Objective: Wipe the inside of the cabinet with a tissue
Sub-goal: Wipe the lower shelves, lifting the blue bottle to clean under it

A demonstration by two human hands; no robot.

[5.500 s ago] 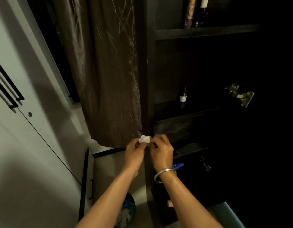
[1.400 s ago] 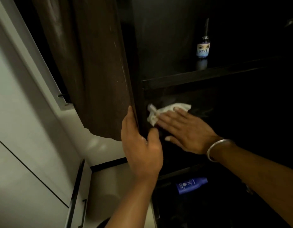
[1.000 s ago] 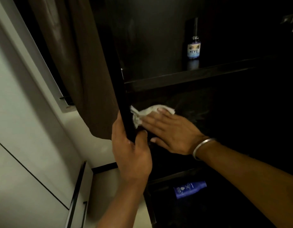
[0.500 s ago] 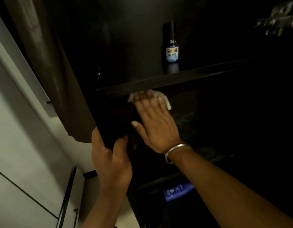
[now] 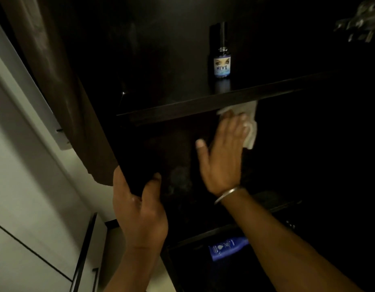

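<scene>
Two hands are up at the dark cabinet [image 5: 182,49]: the left hand [image 5: 140,216] on its front left edge, the right hand [image 5: 222,157] inside. One white tissue [image 5: 250,131] sits just under the front edge of the shelf [image 5: 171,110]. Two bottles: one small labelled bottle [image 5: 222,64] standing on that shelf, one blue bottle [image 5: 226,248] lying in the lower compartment. One metal bangle [image 5: 227,196], one hinge [image 5: 359,26] at the top right corner, one brown curtain [image 5: 56,81] by the cabinet's left side.
</scene>
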